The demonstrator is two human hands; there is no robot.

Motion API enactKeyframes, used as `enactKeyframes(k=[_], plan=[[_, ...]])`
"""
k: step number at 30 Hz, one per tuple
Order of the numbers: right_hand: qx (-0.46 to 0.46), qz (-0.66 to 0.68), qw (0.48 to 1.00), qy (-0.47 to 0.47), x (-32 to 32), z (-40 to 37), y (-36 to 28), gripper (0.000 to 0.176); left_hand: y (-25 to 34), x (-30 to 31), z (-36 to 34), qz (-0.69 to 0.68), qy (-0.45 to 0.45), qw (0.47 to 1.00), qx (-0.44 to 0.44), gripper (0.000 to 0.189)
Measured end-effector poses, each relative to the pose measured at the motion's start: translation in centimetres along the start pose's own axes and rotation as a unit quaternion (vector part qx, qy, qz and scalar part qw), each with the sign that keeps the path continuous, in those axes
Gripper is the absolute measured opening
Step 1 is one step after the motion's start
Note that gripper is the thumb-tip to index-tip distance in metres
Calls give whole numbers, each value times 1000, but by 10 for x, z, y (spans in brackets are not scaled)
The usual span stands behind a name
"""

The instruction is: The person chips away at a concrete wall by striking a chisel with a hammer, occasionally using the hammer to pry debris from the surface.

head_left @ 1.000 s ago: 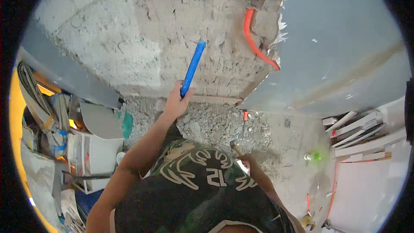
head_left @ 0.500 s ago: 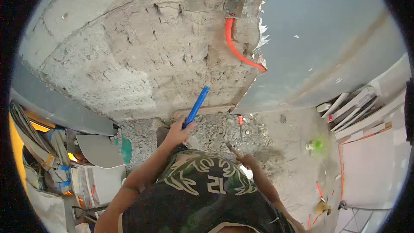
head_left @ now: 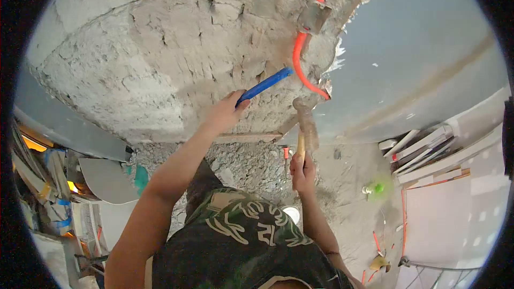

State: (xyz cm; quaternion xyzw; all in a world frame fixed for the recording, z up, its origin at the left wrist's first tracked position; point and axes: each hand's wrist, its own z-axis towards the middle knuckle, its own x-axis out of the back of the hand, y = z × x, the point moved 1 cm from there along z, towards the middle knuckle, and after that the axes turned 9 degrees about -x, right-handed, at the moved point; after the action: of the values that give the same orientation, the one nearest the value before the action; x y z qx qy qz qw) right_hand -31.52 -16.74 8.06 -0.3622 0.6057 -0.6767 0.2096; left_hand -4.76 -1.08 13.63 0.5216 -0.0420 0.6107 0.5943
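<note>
My left hand (head_left: pixel 226 112) is wrapped round the lower end of a blue chisel (head_left: pixel 267 84), which slants up and right across the rough, chipped wall (head_left: pixel 176 59). The chisel's far end overlaps the wall close to a curved orange conduit (head_left: pixel 299 61). In my right hand (head_left: pixel 303 175) is a hammer (head_left: pixel 306 126), gripped by its pale wooden handle. The hammer's dusty head points up toward the wall, a short way below the chisel's far end and apart from it.
Broken rubble (head_left: pixel 243 168) lies along the wall's foot. A grey panel (head_left: pixel 407 59) covers the wall to the right. Stacked board strips (head_left: pixel 423 152) lean at right, and piled materials (head_left: pixel 59 182) stand at left. An orange-handled tool (head_left: pixel 286 153) lies by the rubble.
My left hand has moved up with the chisel, which now tilts further right, near the conduit. My right hand has raised the hammer from low beside my body toward the wall.
</note>
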Motion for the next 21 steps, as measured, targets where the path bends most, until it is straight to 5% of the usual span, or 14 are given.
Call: enactKeyframes(k=[2, 13, 15, 19, 20, 21], plan=[[1, 33, 999, -15, -6, 4, -8, 42, -6, 1, 10, -26, -80, 993, 84, 39], [79, 95, 992, 12, -22, 9, -79, 58, -40, -22, 27, -57, -43, 997, 33, 34], [295, 234, 925, 52, -35, 23, -110, 62, -38, -25, 26, -49, -34, 998, 36, 35], [353, 250, 901, 35, -52, 48, -135, 57, -18, -13, 27, -51, -41, 995, 74, 38], [299, -139, 943, -42, -15, 76, -102, 51, -14, -9, 27, -46, -56, 994, 87, 38], [299, -139, 943, -44, -29, 87, -90, 51, -13, -10, 27, -46, -55, 993, 89, 38]])
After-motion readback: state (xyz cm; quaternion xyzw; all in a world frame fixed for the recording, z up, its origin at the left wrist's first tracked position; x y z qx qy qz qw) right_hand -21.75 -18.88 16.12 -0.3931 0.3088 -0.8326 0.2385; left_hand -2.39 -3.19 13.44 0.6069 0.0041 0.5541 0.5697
